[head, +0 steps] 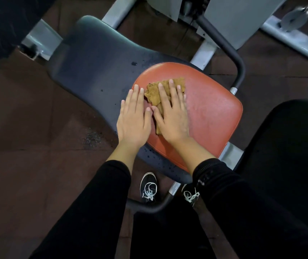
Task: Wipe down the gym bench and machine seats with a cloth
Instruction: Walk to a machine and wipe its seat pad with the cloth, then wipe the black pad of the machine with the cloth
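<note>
A: The crumpled mustard-brown cloth [162, 94] — where does it lie?

B: Flat under the right hand [172, 113], on the red padded vinyl seat cushion [211, 116]. The fingers are straight and spread, pressing the cloth down; its ragged edge shows beyond the fingertips and out to the thumb side of that hand.

A: And the left hand [133, 118]?

B: Just beside the right one, the two thumbs nearly touching. It lies palm down with straight fingers, holding nothing. Its thumb side rests on the near-left edge of the red cushion, while the little-finger side lies over the dark grey moulded plastic shell [93, 58] that carries the cushion.

A: What lies past the fingertips?

B: The grey shell stretches away and to the left of the left hand, with dark drops of liquid scattered on it. Farther off stand pale grey metal frame parts [203, 55] of the machine.

A: To the right of the right hand?

B: The rest of the red cushion, then a dark curved metal tube [230, 53] bending round its far-right corner, and a black padded surface [289, 146] nearer the person.

A: Below the wrists?

B: Black sleeves [224, 184] cover both forearms. Between them, on the dark brown floor [18, 118], are two black shoes with white laces [148, 187].
</note>
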Action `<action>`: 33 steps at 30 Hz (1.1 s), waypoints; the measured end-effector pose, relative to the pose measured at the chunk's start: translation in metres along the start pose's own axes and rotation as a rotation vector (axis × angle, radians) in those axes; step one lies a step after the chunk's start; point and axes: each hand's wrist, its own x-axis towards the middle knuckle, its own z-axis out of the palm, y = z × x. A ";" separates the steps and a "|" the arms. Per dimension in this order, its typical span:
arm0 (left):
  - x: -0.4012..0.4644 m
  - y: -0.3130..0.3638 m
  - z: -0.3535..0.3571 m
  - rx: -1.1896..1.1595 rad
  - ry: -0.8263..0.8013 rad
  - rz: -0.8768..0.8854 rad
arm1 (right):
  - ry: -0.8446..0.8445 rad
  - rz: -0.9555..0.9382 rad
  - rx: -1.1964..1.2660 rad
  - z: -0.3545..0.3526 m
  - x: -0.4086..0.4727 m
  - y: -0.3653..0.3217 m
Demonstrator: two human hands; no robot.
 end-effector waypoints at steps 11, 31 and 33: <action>-0.007 0.025 -0.039 0.268 -0.205 -0.080 | -0.151 -0.006 0.159 -0.037 -0.002 -0.009; -0.174 0.156 -0.195 0.255 -0.288 -0.375 | -0.436 -0.119 0.082 -0.225 -0.141 -0.093; -0.195 0.163 -0.206 0.244 -0.271 -0.426 | -0.446 -0.152 0.055 -0.228 -0.156 -0.100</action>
